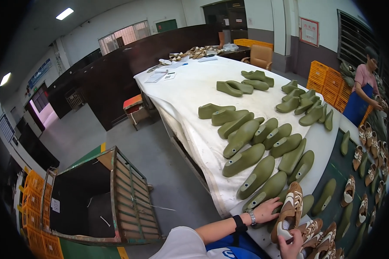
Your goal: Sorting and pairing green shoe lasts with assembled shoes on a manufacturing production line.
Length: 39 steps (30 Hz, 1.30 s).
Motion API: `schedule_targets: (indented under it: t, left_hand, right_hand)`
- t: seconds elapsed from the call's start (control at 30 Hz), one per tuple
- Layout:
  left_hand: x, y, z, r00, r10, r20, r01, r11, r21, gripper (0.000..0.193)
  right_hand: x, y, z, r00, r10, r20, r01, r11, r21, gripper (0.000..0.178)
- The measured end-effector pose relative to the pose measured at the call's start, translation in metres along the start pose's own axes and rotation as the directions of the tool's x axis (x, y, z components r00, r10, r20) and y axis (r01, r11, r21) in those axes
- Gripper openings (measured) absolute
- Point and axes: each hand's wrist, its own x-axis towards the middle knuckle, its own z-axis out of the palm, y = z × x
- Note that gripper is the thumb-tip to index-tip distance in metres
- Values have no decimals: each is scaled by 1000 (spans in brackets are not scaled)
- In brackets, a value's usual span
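My right hand (291, 245), at the lower edge, is closed on the heel of a brown and white sneaker (291, 206), which is tilted with its toe pointing away from me. To its left, my left hand (266, 210) lies over green shoe lasts, fingers stretched out and partly apart. Its fingertips come close to the sneaker's side, and the sneaker hides part of what lies there. Just beyond that hand is a green shoe last (267, 190), one of several grouped on the white-covered table (190, 151). More brown sneakers (326, 237) crowd beside my right hand.
A dark green conveyor belt (317, 196) on the right carries sneakers and lasts. Beyond it a person (363, 93) in a blue apron handles something. A metal-framed cart (132, 194) stands at left, near orange crates (33, 194). Orange crates (322, 77) and a brown chair (260, 56) stand farther back.
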Motion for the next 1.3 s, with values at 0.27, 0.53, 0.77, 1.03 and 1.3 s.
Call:
schedule_targets:
  t: [0.27, 0.53, 0.77, 1.03, 1.3]
  left_hand:
    - [-1, 9, 0, 964, 235, -125, -216, 966, 144, 40]
    - [-19, 40, -1, 976, 214, -29, -203, 955, 216, 46]
    - [-13, 44, 1, 979, 203, -11, -199, 968, 150, 44]
    - [-18, 42, -5, 991, 128, -26, -125, 986, 113, 39]
    - [-20, 40, -5, 983, 183, -14, -177, 965, 194, 45]
  right_hand:
    - [-12, 17, -32, 987, 161, 19, -159, 985, -62, 35]
    - [38, 7, -149, 963, 268, -41, -270, 937, -223, 33]
    - [178, 124, -151, 914, 399, -77, -374, 750, -545, 38]
    - [265, 251, -65, 796, 563, -221, -586, 629, -511, 37]
    - [246, 278, -38, 812, 543, -215, -579, 697, -424, 49]
